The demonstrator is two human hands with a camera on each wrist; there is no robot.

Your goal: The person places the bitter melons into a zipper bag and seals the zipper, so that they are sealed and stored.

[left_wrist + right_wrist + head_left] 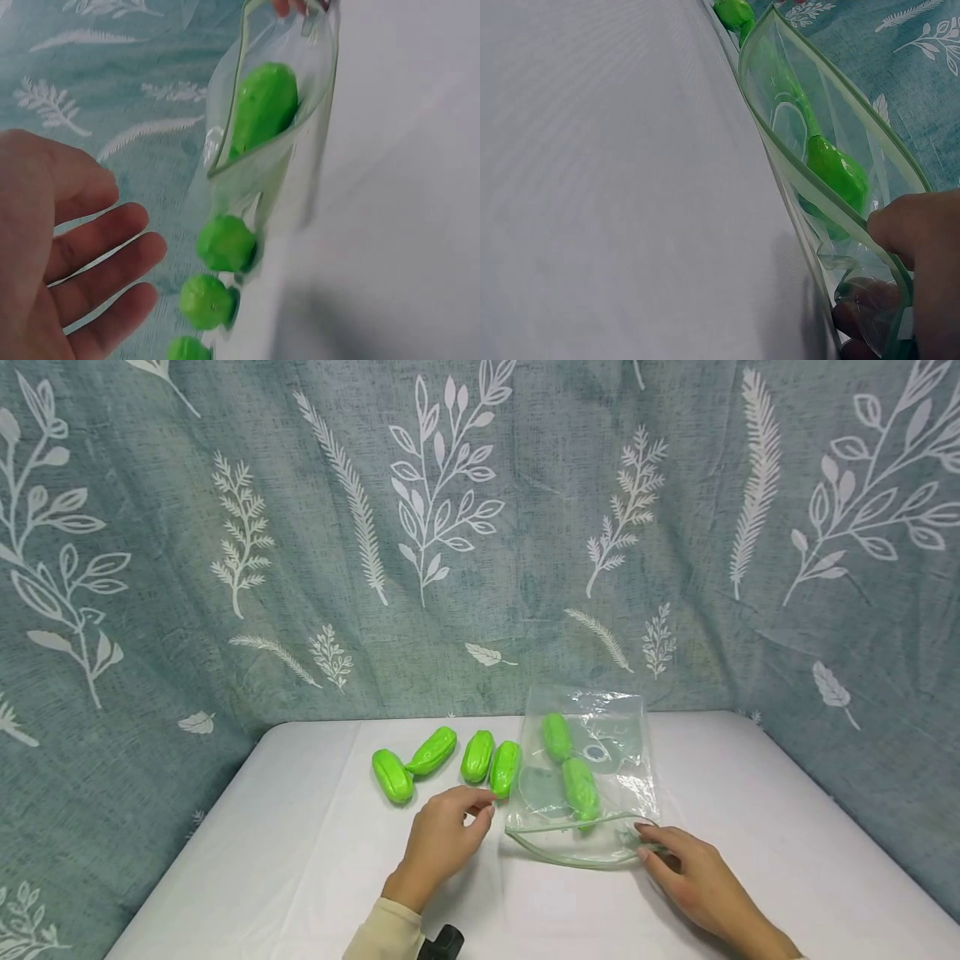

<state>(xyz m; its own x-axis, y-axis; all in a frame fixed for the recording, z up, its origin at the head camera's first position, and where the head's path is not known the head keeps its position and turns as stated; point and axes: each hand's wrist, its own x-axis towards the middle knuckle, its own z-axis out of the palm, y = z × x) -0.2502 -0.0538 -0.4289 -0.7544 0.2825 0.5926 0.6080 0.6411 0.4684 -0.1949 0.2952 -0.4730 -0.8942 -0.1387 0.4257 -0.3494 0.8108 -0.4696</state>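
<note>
A clear zip bag (630, 777) with a green-edged mouth lies flat on the table, its mouth spread apart toward me. Two shiny green oblong pieces (581, 789) lie inside it, end to end. My right hand (697, 877) pinches the right corner of the bag's mouth between thumb and fingers, as the right wrist view also shows. Left of the bag, my left hand (446, 835) is beside the nearest loose green piece (505, 768), fingers loosely bent and holding nothing. In the left wrist view, the left fingers (105, 247) are apart from the green pieces.
More loose green pieces lie to the left: one upright-lying piece (477, 756), a slanted one (433, 752) and one farthest left (392, 776). A white-covered table (300, 860) bears everything. Behind it hangs a teal leaf-patterned cloth (525, 610).
</note>
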